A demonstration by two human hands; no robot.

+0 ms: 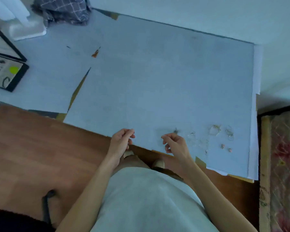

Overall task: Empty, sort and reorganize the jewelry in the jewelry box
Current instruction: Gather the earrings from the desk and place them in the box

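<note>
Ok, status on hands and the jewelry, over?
Left hand and right hand empty, loosely curled. Earrings spread on sheet. Jewelry box far left. Nothing blocking.

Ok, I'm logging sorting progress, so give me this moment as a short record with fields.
surface: pale blue sheet over the table
box: black-framed jewelry box, far left, open, items inside
laid out: small wire earrings and two pink studs, near right edge
left hand: loosely curled, empty
right hand: loosely curled, empty

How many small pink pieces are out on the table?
2: one pink piece near the table's right front corner, the other pink piece just right of it. Blur may hide more.
</note>
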